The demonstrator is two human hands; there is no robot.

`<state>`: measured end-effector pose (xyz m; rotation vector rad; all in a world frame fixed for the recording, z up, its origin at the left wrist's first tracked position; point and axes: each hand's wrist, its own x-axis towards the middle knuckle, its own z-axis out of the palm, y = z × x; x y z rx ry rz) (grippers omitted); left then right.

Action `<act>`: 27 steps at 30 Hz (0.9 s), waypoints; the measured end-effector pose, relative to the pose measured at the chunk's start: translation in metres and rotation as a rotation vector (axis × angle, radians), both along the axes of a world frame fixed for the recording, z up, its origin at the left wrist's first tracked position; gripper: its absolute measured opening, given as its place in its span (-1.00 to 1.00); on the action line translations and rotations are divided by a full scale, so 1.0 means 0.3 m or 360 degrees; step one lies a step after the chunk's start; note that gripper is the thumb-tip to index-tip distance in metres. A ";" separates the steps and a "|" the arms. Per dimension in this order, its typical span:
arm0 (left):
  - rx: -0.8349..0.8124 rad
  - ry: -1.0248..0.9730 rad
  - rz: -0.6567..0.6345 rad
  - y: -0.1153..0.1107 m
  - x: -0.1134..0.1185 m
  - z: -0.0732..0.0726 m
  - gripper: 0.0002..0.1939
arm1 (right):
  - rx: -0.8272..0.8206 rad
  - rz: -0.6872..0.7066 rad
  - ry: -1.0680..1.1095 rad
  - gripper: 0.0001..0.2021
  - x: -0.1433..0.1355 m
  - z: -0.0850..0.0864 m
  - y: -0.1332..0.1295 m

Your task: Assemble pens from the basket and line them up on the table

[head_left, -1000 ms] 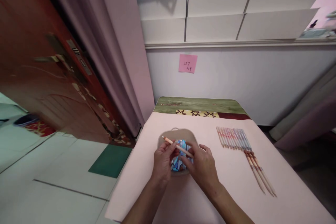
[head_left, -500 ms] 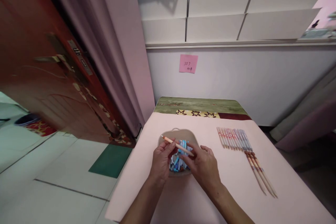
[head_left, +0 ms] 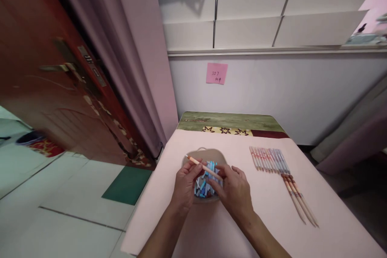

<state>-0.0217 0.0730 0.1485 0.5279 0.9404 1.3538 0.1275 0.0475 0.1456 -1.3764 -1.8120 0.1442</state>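
Observation:
A pale pen (head_left: 208, 170) with an orange-brown upper part slants over a beige basket (head_left: 216, 154). My left hand (head_left: 185, 183) pinches it around the middle. At its lower right end, the thumb and fingers of my right hand (head_left: 234, 187) close on the same pen. Inside the basket, below both hands, lie several blue and white pens and caps (head_left: 205, 187). To the right, a row of pens (head_left: 269, 160) with red and blue-grey tints lies side by side. Three pale pens with brown tops (head_left: 298, 197) lie just below that row.
The table has a pale pink cover (head_left: 169, 161) and a green patterned far edge (head_left: 226, 119). Behind it, a pink note (head_left: 217, 73) is stuck on the wall. A reddish door (head_left: 69, 100) and a mauve curtain (head_left: 130, 48) stand at left.
The fingers of my right hand have shifted slightly on the pen's lower end. My left hand and the pen are almost where they were.

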 end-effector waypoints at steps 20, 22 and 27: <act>0.0060 0.0087 -0.0045 -0.005 0.020 -0.002 -0.55 | -0.0148 -0.0034 0.0113 -0.76 -0.011 0.000 -0.027; 0.0052 0.0086 -0.0058 -0.013 0.025 0.011 -0.55 | -0.0350 0.0063 0.0340 -0.76 -0.010 -0.003 -0.033; 0.0056 0.0072 -0.0105 -0.040 0.033 0.037 -0.58 | -0.0799 0.0475 0.1030 -0.66 0.005 -0.012 -0.043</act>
